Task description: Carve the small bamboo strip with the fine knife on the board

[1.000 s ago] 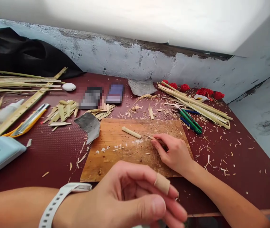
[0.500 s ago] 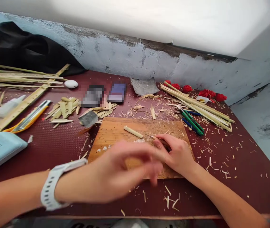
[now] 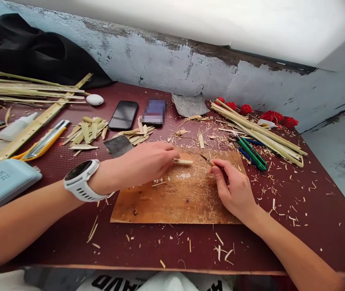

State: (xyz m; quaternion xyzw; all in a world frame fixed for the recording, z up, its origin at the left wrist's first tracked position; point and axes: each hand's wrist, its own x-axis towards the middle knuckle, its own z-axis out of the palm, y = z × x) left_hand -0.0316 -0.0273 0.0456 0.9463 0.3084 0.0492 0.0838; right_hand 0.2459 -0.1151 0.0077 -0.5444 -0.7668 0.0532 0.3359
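Observation:
My left hand [image 3: 151, 162], with a white-strapped watch [image 3: 83, 178] on the wrist, reaches over the back of a wooden board [image 3: 163, 208]. Its closed fingers are on the left end of a short pale bamboo piece [image 3: 184, 162]; the fingertips are partly hidden behind the hand. My right hand [image 3: 234, 190] is closed round the handle of a small carving knife [image 3: 209, 161] above the board's right side. The thin dark blade points up and left, apart from the bamboo piece. White crumbs and a thin sliver [image 3: 159, 184] lie on the board.
Bamboo strips [image 3: 263, 133], red flowers [image 3: 272, 117] and a green utility knife [image 3: 253, 153] lie at right. Two phones [image 3: 124, 114], sandpaper [image 3: 118, 145] and split bamboo pieces [image 3: 84, 133] are behind the board. A yellow cutter [image 3: 43, 141] and blue power bank [image 3: 7, 184] are at left.
My left hand has moved from near my right hand, away and leftward, onto the bamboo piece lying on the board. My right hand, with the knife, has shifted slightly right.

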